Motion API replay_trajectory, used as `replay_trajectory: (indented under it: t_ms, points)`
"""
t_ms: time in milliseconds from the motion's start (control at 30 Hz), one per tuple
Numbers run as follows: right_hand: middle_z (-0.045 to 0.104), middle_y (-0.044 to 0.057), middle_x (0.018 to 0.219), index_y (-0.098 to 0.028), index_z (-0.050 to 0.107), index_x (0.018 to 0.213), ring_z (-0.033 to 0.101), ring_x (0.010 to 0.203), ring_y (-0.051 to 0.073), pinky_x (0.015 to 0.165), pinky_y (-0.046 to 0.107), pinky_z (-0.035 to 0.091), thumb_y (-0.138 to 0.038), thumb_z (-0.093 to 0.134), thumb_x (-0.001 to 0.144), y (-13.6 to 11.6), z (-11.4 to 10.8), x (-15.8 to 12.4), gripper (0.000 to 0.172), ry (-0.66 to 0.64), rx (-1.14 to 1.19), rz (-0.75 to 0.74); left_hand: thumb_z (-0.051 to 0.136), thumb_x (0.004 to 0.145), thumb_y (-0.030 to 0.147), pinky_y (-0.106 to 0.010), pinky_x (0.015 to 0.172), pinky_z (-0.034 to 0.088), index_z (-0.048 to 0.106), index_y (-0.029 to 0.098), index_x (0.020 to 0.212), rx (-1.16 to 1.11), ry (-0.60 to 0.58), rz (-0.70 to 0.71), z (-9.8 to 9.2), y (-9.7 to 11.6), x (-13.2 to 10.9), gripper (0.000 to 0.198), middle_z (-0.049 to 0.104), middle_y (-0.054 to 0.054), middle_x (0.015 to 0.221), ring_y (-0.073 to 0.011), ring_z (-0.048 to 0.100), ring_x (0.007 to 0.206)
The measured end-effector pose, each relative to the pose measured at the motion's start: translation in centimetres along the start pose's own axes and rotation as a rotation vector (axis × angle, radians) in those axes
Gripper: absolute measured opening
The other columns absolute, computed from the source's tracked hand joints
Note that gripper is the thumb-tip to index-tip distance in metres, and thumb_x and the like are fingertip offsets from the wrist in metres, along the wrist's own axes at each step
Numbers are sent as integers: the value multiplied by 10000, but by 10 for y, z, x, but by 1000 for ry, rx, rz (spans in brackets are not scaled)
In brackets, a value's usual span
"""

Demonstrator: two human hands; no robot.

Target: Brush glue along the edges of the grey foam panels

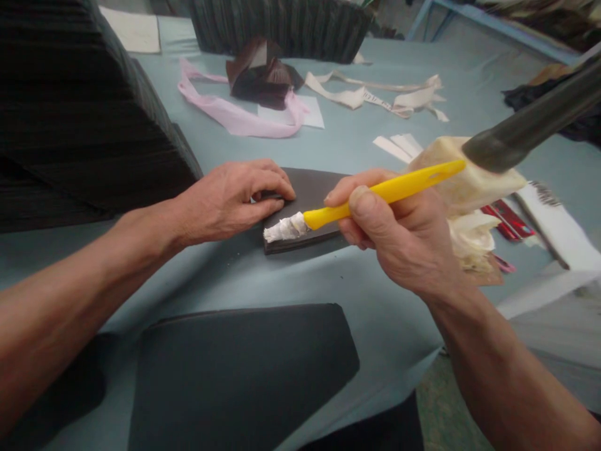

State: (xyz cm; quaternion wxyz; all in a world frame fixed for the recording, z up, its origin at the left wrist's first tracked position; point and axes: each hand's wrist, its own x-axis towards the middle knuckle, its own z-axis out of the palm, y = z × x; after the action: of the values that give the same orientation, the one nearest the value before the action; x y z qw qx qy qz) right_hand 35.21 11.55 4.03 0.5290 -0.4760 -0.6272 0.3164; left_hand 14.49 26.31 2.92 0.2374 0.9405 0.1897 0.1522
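A small stack of dark pieces [310,185] lies in the middle of the table. My left hand [235,202] rests at its left end, fingers curled with the fingertips on the top piece; whether anything is pinched there is hidden. In my right hand [394,225] is a brush with a yellow handle [413,181], held between thumb and fingers. Its white, caked bristles [285,228] lie over the near left corner of the stack. Nearer to me, a larger dark panel [244,376] lies flat.
Tall dark stacks [84,113] stand at the left, another dark bundle [277,28] at the back. Pink cloth [225,116] and pale strips [347,97] lie beyond my hands. At right are a cream block-like container [446,156], a dark tube [539,116] and red items [507,219].
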Motion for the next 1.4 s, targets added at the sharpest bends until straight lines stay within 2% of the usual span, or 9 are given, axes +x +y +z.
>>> replay_trajectory:
  t_ms: [200, 367, 767, 933, 1067, 1233, 1400]
  points:
    - [520, -31, 650, -218, 738, 844, 570, 600, 115, 498, 244, 434, -653, 720, 968, -2, 3, 5, 452, -19, -10, 13, 548, 959, 413, -424, 1026, 559, 787, 236, 1082, 9, 6, -2, 1, 1, 0, 322, 776, -77, 1202, -274, 719, 1091]
    - [527, -39, 633, -223, 759, 888, 548, 576, 109, 497, 243, 437, -637, 727, 973, 0, -6, 6, 424, -50, -36, 14, 506, 956, 439, -417, 1042, 550, 782, 228, 1101, 45, -12, -7, 1, 1, 0, 377, 769, -88, 1222, -273, 711, 1107]
    - [528, -40, 633, -197, 761, 900, 506, 566, 97, 497, 260, 391, -687, 700, 972, -1, -45, 9, 498, -107, -112, 2, 479, 952, 444, -414, 1029, 553, 784, 254, 1102, 89, 26, -1, 3, 2, 1, 390, 767, -64, 1210, -265, 722, 1065]
    - [509, -58, 590, -202, 760, 890, 475, 541, 84, 489, 259, 356, -674, 700, 977, -1, -65, 8, 483, -108, -165, -6, 435, 972, 430, -433, 1050, 539, 783, 224, 1114, 104, 20, -71, 1, 11, -1, 429, 760, -74, 1238, -265, 719, 1087]
    - [492, -54, 571, -208, 768, 896, 483, 534, 100, 458, 256, 356, -673, 730, 957, 1, -78, 6, 470, -50, -173, 38, 444, 965, 506, -439, 1050, 541, 791, 235, 1109, 109, 37, -99, 1, 12, -2, 463, 766, -87, 1246, -273, 720, 1090]
    - [484, -58, 581, -185, 745, 888, 491, 529, 87, 452, 227, 404, -579, 775, 967, 8, -94, 6, 403, 2, -135, 66, 449, 957, 611, -426, 1041, 543, 801, 248, 1121, 119, 55, -120, 2, 7, -2, 531, 772, -78, 1245, -271, 716, 1050]
    - [481, -65, 563, -174, 738, 866, 439, 505, 68, 437, 216, 356, -588, 753, 980, 11, -110, 5, 429, 29, -189, 64, 425, 960, 689, -431, 1053, 532, 808, 243, 1117, 127, 58, -123, 1, 6, -2, 609, 772, -76, 1243, -273, 716, 1054]
